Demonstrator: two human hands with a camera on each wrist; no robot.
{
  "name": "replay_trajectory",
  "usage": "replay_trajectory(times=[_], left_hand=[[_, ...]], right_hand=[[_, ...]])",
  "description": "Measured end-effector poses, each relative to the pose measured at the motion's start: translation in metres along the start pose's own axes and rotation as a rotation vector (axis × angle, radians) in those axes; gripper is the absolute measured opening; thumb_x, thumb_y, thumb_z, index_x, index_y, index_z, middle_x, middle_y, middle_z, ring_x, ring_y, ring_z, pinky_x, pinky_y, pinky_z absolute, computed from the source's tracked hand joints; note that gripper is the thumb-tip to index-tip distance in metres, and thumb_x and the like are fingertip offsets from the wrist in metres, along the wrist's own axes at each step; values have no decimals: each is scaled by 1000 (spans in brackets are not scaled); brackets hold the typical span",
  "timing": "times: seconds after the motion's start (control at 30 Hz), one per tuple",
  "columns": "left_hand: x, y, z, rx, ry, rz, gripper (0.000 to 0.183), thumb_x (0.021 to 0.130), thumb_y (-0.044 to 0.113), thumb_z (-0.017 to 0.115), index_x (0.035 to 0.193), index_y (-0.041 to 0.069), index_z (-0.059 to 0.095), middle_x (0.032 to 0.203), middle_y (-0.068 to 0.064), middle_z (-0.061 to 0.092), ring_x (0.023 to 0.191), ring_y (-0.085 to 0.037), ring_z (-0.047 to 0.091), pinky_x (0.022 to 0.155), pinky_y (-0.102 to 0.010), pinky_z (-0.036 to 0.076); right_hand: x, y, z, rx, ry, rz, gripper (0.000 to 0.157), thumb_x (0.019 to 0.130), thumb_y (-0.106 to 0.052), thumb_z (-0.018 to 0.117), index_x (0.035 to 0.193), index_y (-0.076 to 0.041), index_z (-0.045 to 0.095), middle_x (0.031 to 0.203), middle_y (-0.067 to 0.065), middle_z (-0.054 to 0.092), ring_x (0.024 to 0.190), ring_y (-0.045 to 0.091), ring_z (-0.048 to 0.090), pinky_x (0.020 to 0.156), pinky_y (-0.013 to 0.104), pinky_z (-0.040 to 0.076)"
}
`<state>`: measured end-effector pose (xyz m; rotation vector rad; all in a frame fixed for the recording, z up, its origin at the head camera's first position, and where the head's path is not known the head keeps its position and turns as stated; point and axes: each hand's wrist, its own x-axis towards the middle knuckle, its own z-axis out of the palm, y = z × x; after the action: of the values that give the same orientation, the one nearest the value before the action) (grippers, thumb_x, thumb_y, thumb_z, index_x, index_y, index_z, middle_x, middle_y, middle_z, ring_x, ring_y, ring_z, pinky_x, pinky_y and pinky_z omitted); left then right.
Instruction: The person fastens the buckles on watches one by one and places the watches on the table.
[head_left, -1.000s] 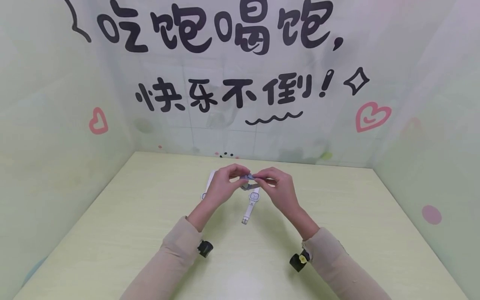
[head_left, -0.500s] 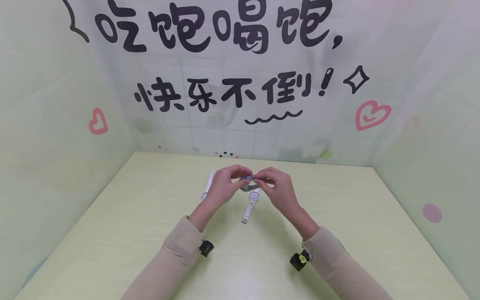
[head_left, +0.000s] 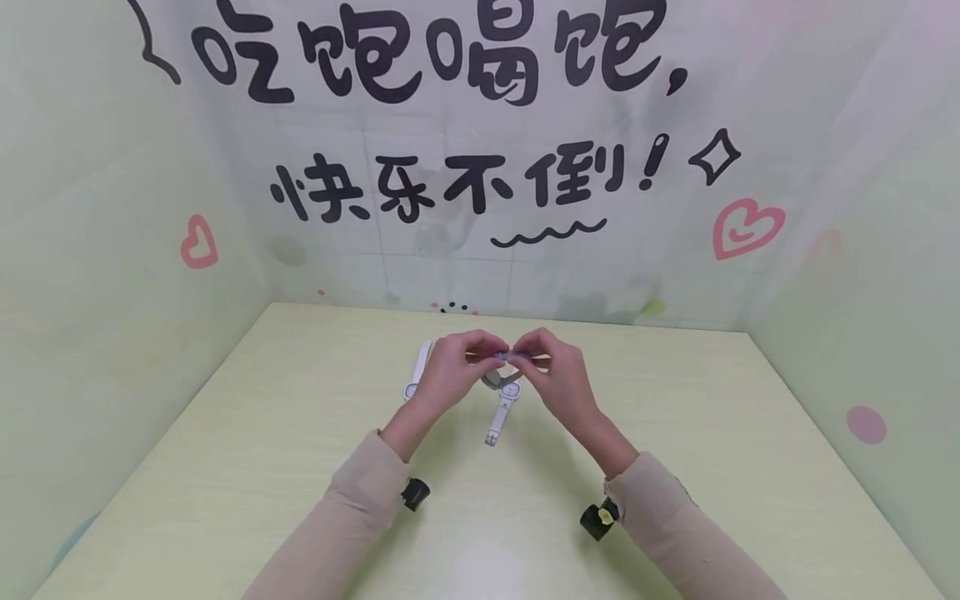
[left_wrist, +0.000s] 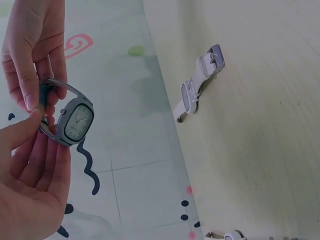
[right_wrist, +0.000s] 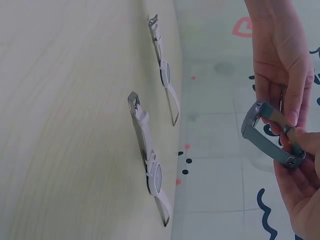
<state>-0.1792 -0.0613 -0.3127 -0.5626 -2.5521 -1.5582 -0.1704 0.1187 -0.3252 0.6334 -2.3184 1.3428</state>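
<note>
Between both hands, raised over the table, is a grey-blue wristwatch (left_wrist: 77, 121) with a squarish pale dial. Its strap curves into a loop, its two ends brought together at the fingers. My left hand (head_left: 450, 367) pinches one strap end between thumb and fingertips. Opposite it, my right hand (head_left: 558, 371) pinches the other end near the buckle (right_wrist: 294, 161). Fingers partly hide where the strap ends meet. Below the hands, a white wristwatch (head_left: 502, 417) lies flat with its strap undone. A second white wristwatch (head_left: 420, 364) lies farther left, partly behind my left hand.
The pale wooden table (head_left: 247, 467) reaches back to a printed backdrop (head_left: 450, 275) with dark lettering. Similar side panels stand left and right. Black wrist cameras (head_left: 415, 494) hang under both sleeves.
The fingertips of both hands have come closer together at the strap. The grey-blue watch's case hangs slightly lower and shows more of its face. The white watches stay put.
</note>
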Motion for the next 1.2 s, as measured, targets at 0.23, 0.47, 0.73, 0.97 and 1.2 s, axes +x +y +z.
replay_trajectory(times=[0.23, 0.47, 0.73, 0.97, 1.2], left_hand=[[2, 0, -2, -6, 13, -20, 21, 90, 12, 73, 110, 8, 73, 107, -10, 76, 98, -24, 74, 82, -30, 61], [3, 0, -7, 14, 43, -28, 20, 90, 15, 74, 109, 9, 74, 106, -9, 77, 98, -24, 73, 79, -31, 60], [5, 2, -11, -152, 16, -135, 22, 91, 12, 72, 112, 3, 72, 109, -15, 75, 95, -24, 73, 81, -29, 62], [7, -1, -13, -296, -4, -262, 24, 92, 12, 71, 114, 2, 70, 112, -17, 74, 97, -22, 73, 85, -31, 61], [5, 0, -18, -371, -17, -325, 26, 96, 12, 67, 119, 1, 68, 120, -18, 71, 101, -16, 71, 89, -33, 60]], right_hand=[[0, 2, -2, 21, -2, -27, 20, 89, -6, 73, 108, -3, 71, 105, 12, 74, 97, 24, 73, 83, 33, 61], [-2, 3, -4, 68, 15, -74, 28, 88, -3, 73, 116, -1, 70, 114, 16, 72, 107, 29, 70, 90, 37, 59], [-4, 4, -6, 50, -3, -116, 42, 85, -2, 76, 125, 0, 65, 124, 15, 69, 116, 29, 66, 94, 33, 57], [-6, 8, -7, 53, -59, -166, 58, 82, -5, 80, 135, 0, 58, 135, 14, 64, 126, 29, 61, 100, 34, 54], [-6, 10, -6, 33, -111, -164, 68, 81, -6, 82, 142, -2, 52, 143, 14, 58, 134, 27, 55, 107, 37, 49]])
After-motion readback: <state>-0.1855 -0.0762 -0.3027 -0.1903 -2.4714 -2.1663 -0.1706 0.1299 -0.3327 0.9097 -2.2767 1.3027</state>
